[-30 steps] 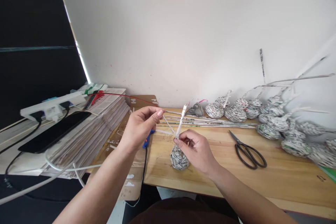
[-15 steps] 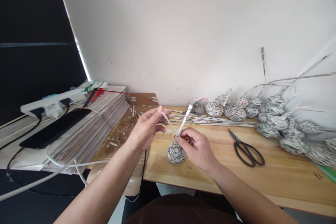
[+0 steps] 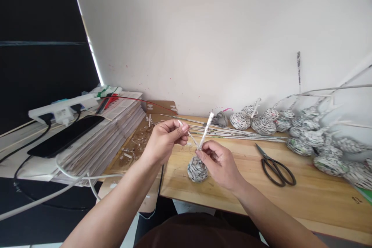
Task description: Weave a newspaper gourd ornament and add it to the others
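A small round gourd shape woven from newspaper strips (image 3: 197, 169) stands upright on the wooden table in front of me. My right hand (image 3: 216, 159) pinches its narrow neck between thumb and fingers. One white paper strip (image 3: 206, 130) sticks up from the neck, leaning right. A second, thinner paper strip (image 3: 192, 138) slants up to the left, and my left hand (image 3: 170, 137) pinches its upper end between thumb and fingers. The point where both strips leave the neck is partly covered by my right fingertips.
Black-handled scissors (image 3: 274, 166) lie right of my hands. Several finished woven gourds (image 3: 263, 124) line the wall. Long paper rods (image 3: 247, 135) lie behind. At left are a newspaper stack (image 3: 116, 128), a phone (image 3: 65, 135), a power strip (image 3: 65, 110) and paper scraps (image 3: 130, 151).
My left fingers have closed in on the thin strip, the thumb now pressed over it. My right hand keeps its hold on the neck. The whole view has shifted slightly.
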### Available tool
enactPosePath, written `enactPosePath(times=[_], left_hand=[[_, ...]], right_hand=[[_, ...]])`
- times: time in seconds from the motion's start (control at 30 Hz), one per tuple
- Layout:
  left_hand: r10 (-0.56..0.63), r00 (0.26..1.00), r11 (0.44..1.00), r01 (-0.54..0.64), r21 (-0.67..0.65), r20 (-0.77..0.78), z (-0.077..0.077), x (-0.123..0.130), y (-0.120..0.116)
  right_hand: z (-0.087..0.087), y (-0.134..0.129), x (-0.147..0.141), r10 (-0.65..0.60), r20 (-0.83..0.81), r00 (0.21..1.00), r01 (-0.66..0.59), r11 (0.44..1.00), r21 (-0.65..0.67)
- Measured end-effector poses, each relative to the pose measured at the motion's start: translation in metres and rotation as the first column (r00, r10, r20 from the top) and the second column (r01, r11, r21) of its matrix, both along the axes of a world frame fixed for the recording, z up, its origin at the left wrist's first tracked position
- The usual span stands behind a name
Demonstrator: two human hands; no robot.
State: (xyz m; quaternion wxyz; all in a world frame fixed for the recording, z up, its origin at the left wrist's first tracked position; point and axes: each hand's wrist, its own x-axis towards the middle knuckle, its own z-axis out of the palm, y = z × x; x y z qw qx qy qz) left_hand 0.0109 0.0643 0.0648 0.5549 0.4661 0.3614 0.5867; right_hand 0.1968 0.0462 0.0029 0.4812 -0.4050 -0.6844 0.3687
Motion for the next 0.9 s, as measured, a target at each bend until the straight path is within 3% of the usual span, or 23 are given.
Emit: enactPosePath(times=[0.1, 0.27, 0.4, 0.57, 0.63, 0.67, 0.73, 0.8, 0.9], left_hand=[[0.003, 0.995, 0.998, 0.004, -0.07, 0.1, -0.005, -0.001, 0.004], [0.091, 0.986, 0.995, -0.085, -0.048, 0.142, -0.007, -0.009, 0.008], [0.228, 0.964, 0.973, -0.23, -0.003, 0.138, -0.003, -0.018, 0.012], [0.417, 0.903, 0.88, -0.43, 0.202, 0.105, 0.002, -0.039, 0.017], [0.531, 0.846, 0.802, -0.484, 0.349, -0.046, 0.004, -0.046, 0.013], [0.611, 0.776, 0.741, -0.493, 0.456, -0.154, 0.004, -0.048, 0.009], [0.759, 0.537, 0.606, -0.376, 0.701, -0.369, 0.004, -0.048, -0.001], [0.822, 0.342, 0.505, -0.071, 0.86, -0.455, 0.003, -0.045, -0.01], [0.793, 0.223, 0.474, 0.359, 0.804, -0.567, -0.002, -0.039, -0.016]], right_hand=[[0.0, 0.0, 0.001, 0.016, -0.002, 1.0, -0.016, 1.0, -0.01], [0.003, -0.001, 0.001, 0.024, 0.02, 1.0, -0.024, 1.0, -0.011], [0.005, -0.002, 0.001, 0.034, 0.032, 0.999, -0.034, 0.999, -0.015], [0.0, -0.002, 0.003, 0.036, 0.035, 0.999, -0.035, 0.999, -0.029], [-0.002, -0.002, 0.003, 0.032, 0.029, 0.999, -0.03, 0.999, -0.042], [-0.002, -0.002, 0.003, 0.035, 0.026, 0.999, -0.034, 0.998, -0.051], [-0.001, -0.001, 0.003, 0.045, 0.021, 0.999, -0.043, 0.996, -0.072], [0.0, -0.001, 0.003, 0.043, 0.021, 0.999, -0.041, 0.995, -0.089], [0.001, -0.002, 0.002, 0.033, 0.022, 0.999, -0.031, 0.995, -0.096]])
